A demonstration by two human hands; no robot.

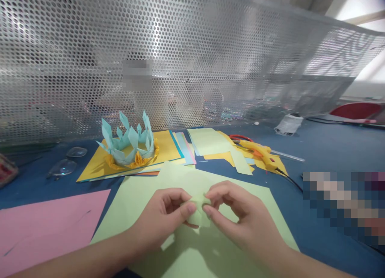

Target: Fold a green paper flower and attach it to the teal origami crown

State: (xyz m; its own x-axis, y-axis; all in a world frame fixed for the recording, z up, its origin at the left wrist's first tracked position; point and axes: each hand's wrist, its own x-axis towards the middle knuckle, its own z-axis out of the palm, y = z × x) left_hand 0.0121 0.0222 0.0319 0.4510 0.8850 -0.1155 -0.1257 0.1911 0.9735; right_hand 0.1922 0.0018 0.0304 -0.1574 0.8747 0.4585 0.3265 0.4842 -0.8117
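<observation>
Pale green paper: a small folded piece (200, 205) is held over a large green sheet (192, 262). As seen from beside the table, the left hand (171, 210) pinches its left side between thumb and curled fingers; the right hand (237, 210), nearly closed, pinches its right edge. Beyond, a light-blue crown (135, 138) rests on yellow paper (168, 145), with a glue gun (264, 153) to its right.

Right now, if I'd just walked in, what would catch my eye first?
Most likely the spiky pale blue paper crown, standing on yellow sheets left of centre. Next, the small pale green paper piece in the grip of the left hand and right hand, over a large green sheet. Beyond the right hand lies a yellow glue gun.
</observation>
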